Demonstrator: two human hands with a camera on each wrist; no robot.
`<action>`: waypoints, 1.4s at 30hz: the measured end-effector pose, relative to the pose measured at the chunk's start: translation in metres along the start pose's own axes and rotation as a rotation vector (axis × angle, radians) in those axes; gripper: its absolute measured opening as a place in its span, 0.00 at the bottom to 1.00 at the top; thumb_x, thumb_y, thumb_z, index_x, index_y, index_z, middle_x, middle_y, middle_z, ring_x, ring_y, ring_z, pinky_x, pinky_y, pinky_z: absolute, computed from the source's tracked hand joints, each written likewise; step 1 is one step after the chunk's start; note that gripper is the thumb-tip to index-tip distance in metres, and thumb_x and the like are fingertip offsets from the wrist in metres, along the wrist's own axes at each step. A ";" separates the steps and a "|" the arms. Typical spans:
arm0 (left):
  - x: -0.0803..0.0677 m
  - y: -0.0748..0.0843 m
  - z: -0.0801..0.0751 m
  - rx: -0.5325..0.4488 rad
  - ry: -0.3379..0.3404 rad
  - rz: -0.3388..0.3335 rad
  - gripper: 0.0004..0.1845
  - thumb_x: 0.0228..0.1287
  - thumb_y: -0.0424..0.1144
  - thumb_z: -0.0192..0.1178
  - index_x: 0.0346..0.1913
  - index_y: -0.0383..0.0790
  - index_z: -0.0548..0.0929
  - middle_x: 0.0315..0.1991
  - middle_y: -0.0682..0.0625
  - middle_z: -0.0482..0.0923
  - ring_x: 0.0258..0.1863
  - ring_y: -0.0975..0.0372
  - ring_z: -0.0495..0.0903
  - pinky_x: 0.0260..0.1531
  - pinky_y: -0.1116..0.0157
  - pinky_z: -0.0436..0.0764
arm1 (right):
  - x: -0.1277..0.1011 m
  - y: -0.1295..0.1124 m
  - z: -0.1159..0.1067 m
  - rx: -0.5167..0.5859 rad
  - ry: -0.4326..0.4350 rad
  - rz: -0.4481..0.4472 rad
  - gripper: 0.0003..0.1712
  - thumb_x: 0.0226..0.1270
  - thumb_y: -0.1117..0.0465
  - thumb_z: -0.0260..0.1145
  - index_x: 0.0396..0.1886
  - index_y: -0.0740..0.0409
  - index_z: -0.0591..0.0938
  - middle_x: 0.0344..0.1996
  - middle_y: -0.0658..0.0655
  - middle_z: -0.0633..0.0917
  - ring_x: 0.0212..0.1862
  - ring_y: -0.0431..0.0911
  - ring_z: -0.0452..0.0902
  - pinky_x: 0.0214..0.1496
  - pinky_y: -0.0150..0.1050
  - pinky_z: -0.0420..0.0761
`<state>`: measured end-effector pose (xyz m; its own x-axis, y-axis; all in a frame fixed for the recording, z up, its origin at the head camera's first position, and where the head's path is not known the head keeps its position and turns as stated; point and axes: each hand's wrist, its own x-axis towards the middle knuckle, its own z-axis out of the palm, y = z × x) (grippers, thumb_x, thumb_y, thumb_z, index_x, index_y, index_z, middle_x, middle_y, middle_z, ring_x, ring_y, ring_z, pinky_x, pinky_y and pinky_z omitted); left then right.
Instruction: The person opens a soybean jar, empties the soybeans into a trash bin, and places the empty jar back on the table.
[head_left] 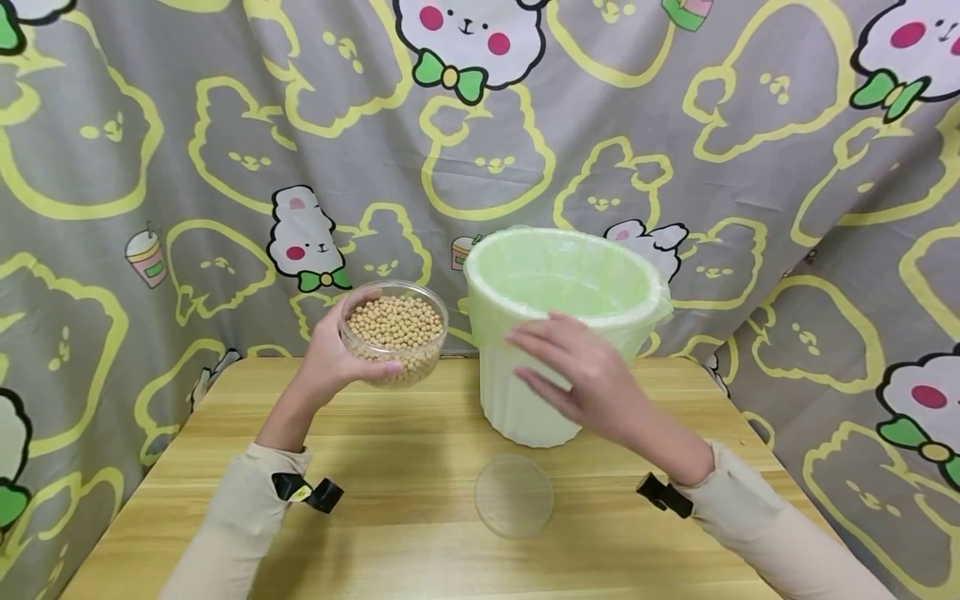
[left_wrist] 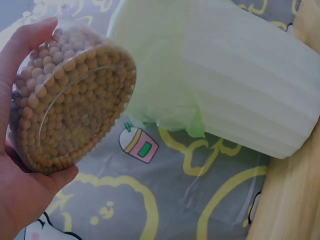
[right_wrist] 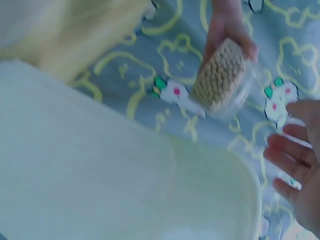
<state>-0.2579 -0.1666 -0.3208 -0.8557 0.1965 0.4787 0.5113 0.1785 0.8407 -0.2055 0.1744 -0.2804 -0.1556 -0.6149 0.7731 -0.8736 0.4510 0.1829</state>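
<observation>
My left hand (head_left: 336,346) grips a clear round tub (head_left: 405,367) by its side, raised above the table. Many small round tan beans (head_left: 396,322), like soybeans, fill much of it; in the left wrist view they show through the base. My right hand (head_left: 581,371) holds nothing, its fingers loosely extended in front of the bin. A white bin (head_left: 521,400), lined with a pale green bag (head_left: 491,300), stands upright at the back right of the table. On the table in front of it lies a clear round lid (head_left: 513,496).
The wooden table (head_left: 405,533) reaches back to a grey patterned curtain (head_left: 360,158), which also hangs along both sides. Black straps with small clips sit on both sleeves (head_left: 247,492).
</observation>
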 end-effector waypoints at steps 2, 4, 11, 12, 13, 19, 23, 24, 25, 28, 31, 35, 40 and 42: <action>0.005 0.005 0.000 0.020 0.017 -0.006 0.53 0.41 0.26 0.80 0.74 0.38 0.66 0.69 0.43 0.66 0.62 0.58 0.70 0.54 0.78 0.79 | 0.001 0.007 -0.005 -0.048 0.039 0.042 0.20 0.76 0.54 0.63 0.57 0.65 0.85 0.51 0.62 0.88 0.53 0.57 0.85 0.68 0.57 0.77; 0.009 0.011 0.001 0.061 0.031 -0.007 0.53 0.41 0.29 0.82 0.74 0.40 0.66 0.69 0.43 0.66 0.63 0.56 0.71 0.54 0.77 0.79 | 0.000 0.014 -0.008 -0.082 0.044 0.086 0.19 0.75 0.57 0.64 0.58 0.65 0.84 0.50 0.62 0.87 0.52 0.57 0.84 0.67 0.55 0.78; 0.029 0.032 0.003 0.185 0.063 -0.014 0.53 0.39 0.40 0.85 0.72 0.45 0.68 0.69 0.47 0.69 0.62 0.54 0.74 0.61 0.61 0.78 | -0.011 0.033 -0.004 -0.136 0.035 0.149 0.16 0.71 0.63 0.67 0.54 0.66 0.86 0.38 0.61 0.90 0.38 0.56 0.85 0.49 0.54 0.84; 0.033 0.035 0.004 0.192 0.066 -0.017 0.53 0.39 0.40 0.85 0.72 0.45 0.69 0.69 0.47 0.69 0.62 0.54 0.74 0.62 0.57 0.78 | -0.012 0.034 -0.003 -0.144 0.035 0.148 0.15 0.74 0.61 0.65 0.54 0.65 0.86 0.35 0.61 0.90 0.35 0.55 0.85 0.45 0.54 0.84; 0.036 0.038 0.004 0.199 0.068 -0.023 0.53 0.38 0.41 0.86 0.72 0.45 0.68 0.69 0.47 0.68 0.62 0.54 0.74 0.63 0.55 0.77 | -0.013 0.035 -0.002 -0.149 0.035 0.146 0.16 0.76 0.59 0.62 0.53 0.65 0.87 0.33 0.60 0.89 0.32 0.53 0.83 0.42 0.53 0.84; 0.056 0.055 0.007 0.257 0.079 -0.046 0.55 0.37 0.47 0.86 0.71 0.45 0.67 0.66 0.45 0.70 0.60 0.55 0.74 0.62 0.52 0.78 | -0.016 0.038 0.001 -0.178 0.042 0.148 0.25 0.83 0.50 0.51 0.52 0.62 0.88 0.28 0.56 0.86 0.26 0.47 0.74 0.31 0.46 0.78; 0.070 0.064 0.009 0.313 0.080 -0.041 0.56 0.35 0.51 0.87 0.70 0.47 0.67 0.62 0.44 0.72 0.58 0.54 0.75 0.59 0.53 0.79 | -0.017 0.039 0.002 -0.182 0.047 0.150 0.26 0.83 0.49 0.50 0.51 0.62 0.88 0.28 0.55 0.85 0.25 0.46 0.72 0.30 0.44 0.77; 0.074 0.065 0.010 0.323 0.079 -0.039 0.56 0.34 0.51 0.87 0.70 0.47 0.67 0.62 0.43 0.72 0.58 0.54 0.75 0.58 0.53 0.80 | -0.017 0.039 0.002 -0.182 0.048 0.150 0.26 0.83 0.49 0.50 0.51 0.62 0.88 0.27 0.55 0.85 0.25 0.46 0.72 0.30 0.44 0.76; 0.077 0.067 0.010 0.339 0.080 -0.043 0.58 0.33 0.53 0.87 0.71 0.46 0.66 0.62 0.43 0.72 0.58 0.54 0.75 0.59 0.53 0.79 | -0.017 0.039 0.002 -0.184 0.050 0.149 0.26 0.83 0.49 0.50 0.50 0.61 0.88 0.27 0.55 0.85 0.25 0.45 0.72 0.30 0.44 0.77; 0.087 0.072 0.011 0.379 0.084 -0.055 0.62 0.32 0.56 0.86 0.73 0.45 0.64 0.64 0.43 0.72 0.60 0.54 0.74 0.61 0.52 0.79 | -0.016 0.039 0.003 -0.186 0.055 0.145 0.26 0.83 0.49 0.50 0.50 0.61 0.88 0.27 0.55 0.84 0.24 0.45 0.71 0.29 0.44 0.77; 0.097 0.077 0.012 0.443 0.088 -0.076 0.67 0.30 0.60 0.85 0.76 0.44 0.61 0.67 0.43 0.72 0.63 0.53 0.74 0.63 0.50 0.78 | -0.016 0.039 0.003 -0.182 0.059 0.141 0.25 0.83 0.50 0.50 0.49 0.61 0.88 0.27 0.55 0.84 0.24 0.45 0.71 0.29 0.44 0.76; 0.110 0.084 0.013 0.503 0.092 -0.093 0.70 0.30 0.62 0.85 0.78 0.44 0.58 0.69 0.42 0.71 0.65 0.51 0.73 0.64 0.48 0.77 | -0.015 0.039 0.003 -0.181 0.058 0.143 0.25 0.83 0.49 0.51 0.49 0.61 0.89 0.26 0.55 0.84 0.24 0.45 0.71 0.29 0.44 0.76; 0.123 0.090 0.013 0.540 0.067 -0.073 0.71 0.30 0.62 0.84 0.79 0.43 0.57 0.69 0.41 0.71 0.65 0.50 0.73 0.63 0.48 0.78 | -0.016 0.039 0.004 -0.187 0.064 0.146 0.26 0.83 0.49 0.50 0.48 0.61 0.89 0.26 0.55 0.84 0.24 0.46 0.72 0.29 0.44 0.77; 0.127 0.093 0.014 0.569 0.051 -0.065 0.70 0.30 0.63 0.84 0.78 0.43 0.58 0.66 0.42 0.73 0.63 0.51 0.73 0.61 0.49 0.79 | -0.017 0.040 0.004 -0.187 0.068 0.145 0.26 0.83 0.49 0.50 0.48 0.61 0.89 0.26 0.55 0.84 0.24 0.46 0.72 0.29 0.44 0.77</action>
<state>-0.3185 -0.1119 -0.1853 -0.8825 0.1232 0.4538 0.4073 0.6824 0.6070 -0.2393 0.1999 -0.2884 -0.2361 -0.4926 0.8376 -0.7425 0.6475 0.1715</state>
